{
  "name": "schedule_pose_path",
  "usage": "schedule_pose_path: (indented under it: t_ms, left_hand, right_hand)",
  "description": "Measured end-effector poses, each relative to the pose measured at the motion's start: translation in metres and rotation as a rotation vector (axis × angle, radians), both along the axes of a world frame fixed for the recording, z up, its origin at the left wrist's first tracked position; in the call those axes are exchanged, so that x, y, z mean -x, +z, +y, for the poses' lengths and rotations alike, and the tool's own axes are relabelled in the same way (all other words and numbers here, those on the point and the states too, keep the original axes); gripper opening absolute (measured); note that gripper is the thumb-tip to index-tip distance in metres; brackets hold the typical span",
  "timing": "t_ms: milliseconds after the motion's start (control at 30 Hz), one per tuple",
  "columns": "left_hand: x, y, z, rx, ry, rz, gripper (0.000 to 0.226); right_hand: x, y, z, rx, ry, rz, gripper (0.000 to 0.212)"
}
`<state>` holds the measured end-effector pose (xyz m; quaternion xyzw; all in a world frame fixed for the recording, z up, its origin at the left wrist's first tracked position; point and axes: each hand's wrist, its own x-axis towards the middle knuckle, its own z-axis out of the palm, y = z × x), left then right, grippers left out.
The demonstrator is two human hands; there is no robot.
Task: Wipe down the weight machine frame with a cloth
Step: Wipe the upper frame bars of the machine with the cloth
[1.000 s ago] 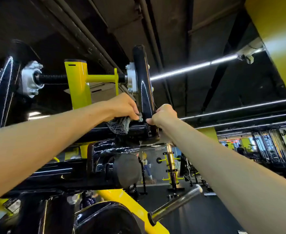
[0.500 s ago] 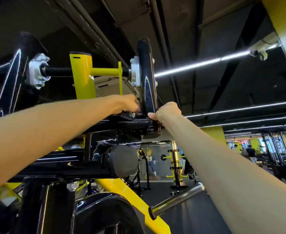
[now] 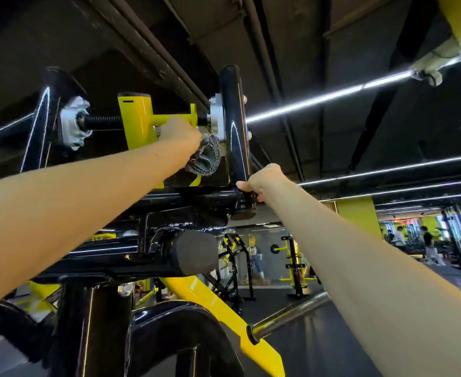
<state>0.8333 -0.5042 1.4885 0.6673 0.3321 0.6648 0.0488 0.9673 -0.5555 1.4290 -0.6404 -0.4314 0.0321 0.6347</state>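
Forearms reached up from the bottom of the view, both of ours stretched toward the top of the weight machine frame (image 3: 153, 202), whose black tubes crossed just below the hands. Our right hand (image 3: 262, 180) was closed around the foot of the black upright post (image 3: 236, 123), fingers wrapped where it met the crossbar, probably to steady us while reaching overhead. Our left hand (image 3: 179, 133) was fisted around the cloth (image 3: 204, 157), a grey woven rag whose loose end hung below the knuckles, and pressed it in by the yellow bracket (image 3: 138, 119) and its short arm, just beside the silver flange (image 3: 217, 118) on the post. We judged that the rag was bunched small so it could get into that cramped gap between bracket and post. Left of the bracket, a threaded rod (image 3: 101, 122) ran to a silver knob (image 3: 72, 123). Farther off, a foam roller (image 3: 194, 253) and a steel bar (image 3: 289, 314) jutted out, with other gym machines and distant people blurred beyond.
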Motion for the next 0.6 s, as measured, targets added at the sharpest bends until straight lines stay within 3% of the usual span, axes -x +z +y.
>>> schedule_pose_path:
  t_ms: [100, 233, 333, 433, 500, 600]
  left_hand:
    - [-0.03, -0.006, -0.004, -0.012, 0.053, 0.209, 0.02]
    - [-0.044, -0.017, -0.006, 0.048, -0.027, 0.278, 0.026]
    - [-0.022, -0.013, -0.016, 0.143, -0.235, 0.347, 0.024]
    - [0.009, -0.015, -0.032, 0.305, -0.622, 0.331, 0.01]
    - [0.029, -0.014, -0.028, 0.302, -0.594, 0.238, 0.009]
    - [0.071, -0.014, -0.005, 0.294, -0.418, 0.17, 0.004]
  right_hand:
    - [-0.003, -0.006, 0.004, -0.045, -0.082, -0.066, 0.044]
    - [-0.006, -0.008, 0.014, -0.078, -0.133, -0.049, 0.038]
    - [-0.008, -0.002, 0.013, -0.056, -0.107, -0.074, 0.043]
    - [-0.009, -0.001, 0.007, -0.015, -0.082, -0.074, 0.048]
    - [-0.006, -0.001, 0.001, 0.0, -0.112, -0.092, 0.051]
    - [0.007, 0.002, -0.01, -0.015, -0.225, -0.141, 0.074]
